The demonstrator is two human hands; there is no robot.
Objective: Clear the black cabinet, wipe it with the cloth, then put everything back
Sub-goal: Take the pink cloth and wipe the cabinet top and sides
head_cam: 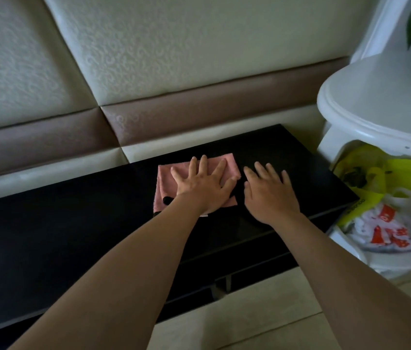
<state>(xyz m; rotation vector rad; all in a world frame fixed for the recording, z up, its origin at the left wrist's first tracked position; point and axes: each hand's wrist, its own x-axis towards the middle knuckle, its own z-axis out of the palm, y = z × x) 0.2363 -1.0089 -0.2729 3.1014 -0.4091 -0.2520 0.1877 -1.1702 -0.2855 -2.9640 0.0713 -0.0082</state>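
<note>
Your long, low black wooden cabinet [73, 223] shows a bare top, so the clearing looks done and you seem to be in the wiping step: your left hand [203, 186] lies flat with fingers spread on the folded pink terry cloth [171, 178] near the back edge of the top, while your right hand [270, 195] rests open-palmed on the bare surface just beside it, gripping nothing. Judging from this, the rest of the wiping and the putting back remain, and the removed items are not in view. The only writing is red print on the white plastic bag [386, 231] under the white round side table [376, 109], too blurred to read.
</note>
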